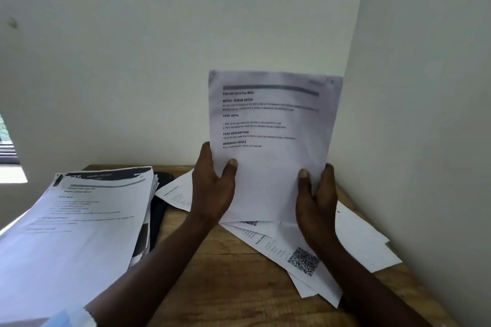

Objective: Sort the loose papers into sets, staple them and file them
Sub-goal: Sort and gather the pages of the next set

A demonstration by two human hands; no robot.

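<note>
I hold a printed white sheet (273, 125) upright in front of the wall, above the wooden desk (220, 273). My left hand (212, 188) grips its lower left edge, thumb on the front. My right hand (317, 202) grips its lower right edge the same way. Whether more sheets lie behind the front one is hidden. Under my hands, loose printed papers (300, 255) lie fanned on the desk, one showing a QR code. A thick stack of papers (79, 223) sits on the left.
A black object (158, 210) lies partly hidden between the thick stack and the loose papers. The desk sits in a corner, with white walls behind and on the right (425, 114). A window edge (8, 146) shows far left.
</note>
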